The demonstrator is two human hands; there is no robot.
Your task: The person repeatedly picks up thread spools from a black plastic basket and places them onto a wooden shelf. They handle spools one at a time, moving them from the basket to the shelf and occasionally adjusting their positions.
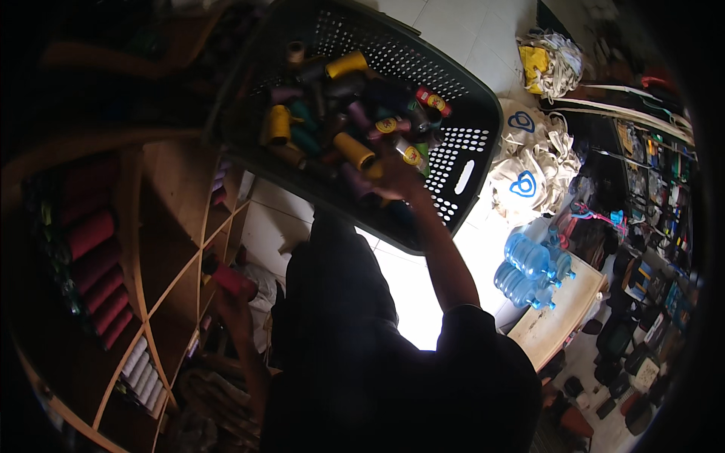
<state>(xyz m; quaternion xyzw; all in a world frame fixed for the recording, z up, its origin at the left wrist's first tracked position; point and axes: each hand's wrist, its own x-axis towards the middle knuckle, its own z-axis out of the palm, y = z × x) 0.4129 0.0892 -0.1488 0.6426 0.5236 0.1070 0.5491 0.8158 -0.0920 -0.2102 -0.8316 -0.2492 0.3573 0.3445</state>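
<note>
A dark plastic laundry basket (461, 162) full of thread spools in yellow, purple, green and red sits on the white floor ahead of me. My right hand (393, 175) reaches into it and rests among the spools; what it grips is hidden in shadow. My left hand (232, 302) holds a dark red thread spool (232, 279) beside the wooden shelf (170, 264) on my left. In the shelf's compartments lie red and maroon spools (94, 260), with white ones (142, 374) lower down.
Cloth bags with blue marks (532, 162) lie to the right of the basket. Blue water bottles (529, 268) stand by a low wooden board (563, 317). Cluttered racks line the right wall. My dark clothing fills the lower middle.
</note>
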